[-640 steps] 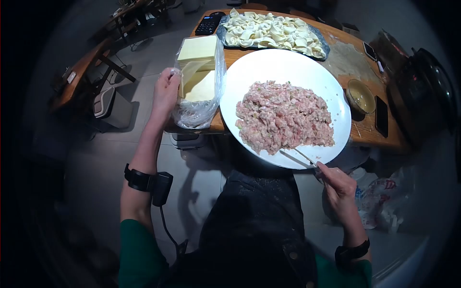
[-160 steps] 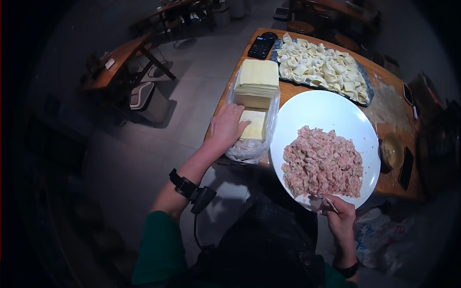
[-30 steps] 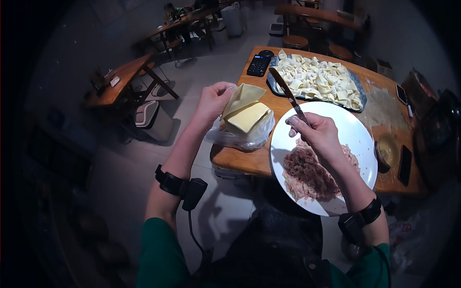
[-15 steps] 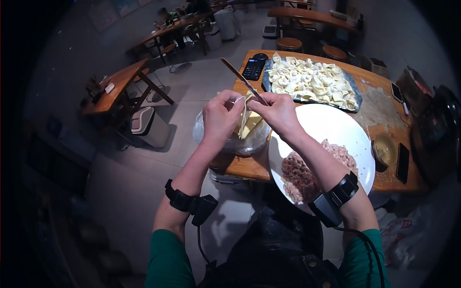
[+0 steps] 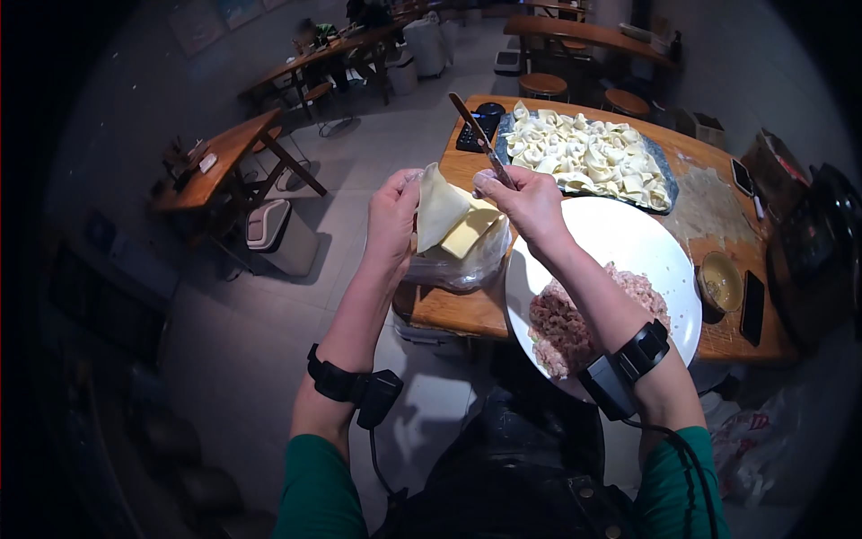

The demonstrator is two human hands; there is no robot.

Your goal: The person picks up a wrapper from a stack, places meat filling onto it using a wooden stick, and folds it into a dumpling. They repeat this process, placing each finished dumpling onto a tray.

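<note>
A thin wonton wrapper [image 5: 437, 211] hangs from my left hand [image 5: 393, 216], which pinches it along one side. My right hand [image 5: 528, 199] is closed round a narrow, flat stick-like spreader [image 5: 478, 135], its long end pointing up and to the left. Below and between the hands, a stack of yellowish wrappers [image 5: 470, 232] lies in a clear plastic bag [image 5: 458, 269] at the table's left edge. Under my right forearm stands a large white bowl [image 5: 600, 229] with minced meat filling [image 5: 561, 328]. Behind it, a tray [image 5: 666, 171] is heaped with folded wontons [image 5: 584, 153].
The wooden table [image 5: 458, 310] also bears a black calculator [image 5: 471, 136], a small bowl [image 5: 720, 280] and phones [image 5: 752, 307]. A dark appliance [image 5: 813, 242] borders its right side. Stools [image 5: 542, 85], a bin [image 5: 280, 235] and seated people are farther off.
My hands have moved apart. The wrapper, earlier edge-on between both hands, now hangs from the left hand alone, and the right hand with the spreader has shifted slightly right.
</note>
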